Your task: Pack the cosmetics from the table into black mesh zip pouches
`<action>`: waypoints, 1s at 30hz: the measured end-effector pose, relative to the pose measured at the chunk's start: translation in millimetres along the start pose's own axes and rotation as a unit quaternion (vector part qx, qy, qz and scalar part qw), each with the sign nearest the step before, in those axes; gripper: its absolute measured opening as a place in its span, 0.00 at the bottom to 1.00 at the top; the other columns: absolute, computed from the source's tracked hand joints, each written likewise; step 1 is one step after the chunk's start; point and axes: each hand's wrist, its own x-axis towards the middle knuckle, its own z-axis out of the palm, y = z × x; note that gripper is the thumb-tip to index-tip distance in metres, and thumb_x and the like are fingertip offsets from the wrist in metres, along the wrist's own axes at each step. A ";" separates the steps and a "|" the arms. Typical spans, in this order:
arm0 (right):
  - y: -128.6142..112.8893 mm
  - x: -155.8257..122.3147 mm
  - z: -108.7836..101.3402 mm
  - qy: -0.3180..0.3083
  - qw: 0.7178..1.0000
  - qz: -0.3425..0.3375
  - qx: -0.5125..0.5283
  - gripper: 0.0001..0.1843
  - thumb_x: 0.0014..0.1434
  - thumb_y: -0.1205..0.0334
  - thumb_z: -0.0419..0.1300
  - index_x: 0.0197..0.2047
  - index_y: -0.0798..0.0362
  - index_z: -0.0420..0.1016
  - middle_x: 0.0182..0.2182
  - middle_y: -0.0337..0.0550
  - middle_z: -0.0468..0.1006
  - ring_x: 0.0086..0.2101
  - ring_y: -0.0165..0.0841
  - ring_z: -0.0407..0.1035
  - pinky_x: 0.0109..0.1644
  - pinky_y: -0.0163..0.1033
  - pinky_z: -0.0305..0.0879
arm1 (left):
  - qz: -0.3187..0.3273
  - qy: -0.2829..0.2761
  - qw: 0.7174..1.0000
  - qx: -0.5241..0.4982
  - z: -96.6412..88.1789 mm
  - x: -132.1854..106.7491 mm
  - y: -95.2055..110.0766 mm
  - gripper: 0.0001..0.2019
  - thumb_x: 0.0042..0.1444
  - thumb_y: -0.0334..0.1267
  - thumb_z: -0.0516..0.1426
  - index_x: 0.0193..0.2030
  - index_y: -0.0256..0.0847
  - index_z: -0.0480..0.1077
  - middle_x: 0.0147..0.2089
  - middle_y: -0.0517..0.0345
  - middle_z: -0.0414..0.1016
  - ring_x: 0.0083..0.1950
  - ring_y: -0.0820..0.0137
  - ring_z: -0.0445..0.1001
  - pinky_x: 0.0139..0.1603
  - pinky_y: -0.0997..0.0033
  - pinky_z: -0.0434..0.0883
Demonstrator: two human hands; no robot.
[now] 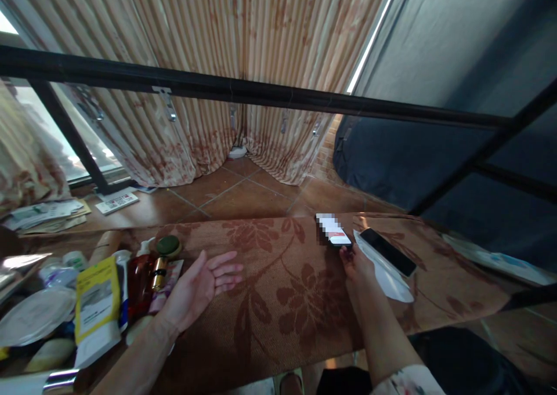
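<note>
A table [270,256] stretches beneath both hands, spread with a brown woven cloth [285,340] whose darker flowers and leaves show between them. Left of the left hand [198,287] crowd a yellow-and-white tube [98,296], a reddish pump bottle [139,285], a gold-banded bottle [159,274] and a green-topped container [169,245], the last just beyond the wrist. Right of the right hand [360,273] lies a white sheet [394,285], a dark-screened phone [389,251] overlapping its edge. Whether the lit phone [334,229] in that hand's fingers touches the cloth is unclear.
</note>
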 end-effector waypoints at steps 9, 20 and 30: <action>-9.9 -6.6 -6.2 0.110 0.993 0.006 -0.048 0.04 0.53 0.71 0.55 0.28 0.54 0.65 0.20 0.36 0.71 0.20 0.27 0.69 0.23 0.32 0.69 | -0.001 -0.018 1.000 0.004 -3.2 5.6 -0.6 0.28 0.64 0.52 0.45 0.57 0.31 0.69 0.50 0.38 0.77 0.48 0.57 0.76 0.53 0.59 0.65; -8.0 -95.2 44.2 -0.023 0.992 -0.068 -0.108 0.06 0.48 0.63 0.60 0.31 0.57 0.74 0.25 0.38 0.75 0.22 0.25 0.66 0.27 0.32 0.63 | -0.005 0.000 1.000 0.008 1.8 6.2 -9.9 0.27 0.63 0.53 0.47 0.54 0.32 0.71 0.48 0.40 0.78 0.45 0.59 0.77 0.51 0.60 0.65; 20.8 -264.2 95.8 -0.405 0.830 -0.279 -0.263 0.12 0.62 0.60 0.53 0.42 0.48 0.78 0.44 0.46 0.76 0.47 0.37 0.67 0.55 0.44 0.58 | 0.020 0.004 0.998 -0.059 23.9 16.7 -43.2 0.20 0.61 0.49 0.53 0.48 0.35 0.74 0.42 0.47 0.79 0.44 0.61 0.76 0.45 0.65 0.69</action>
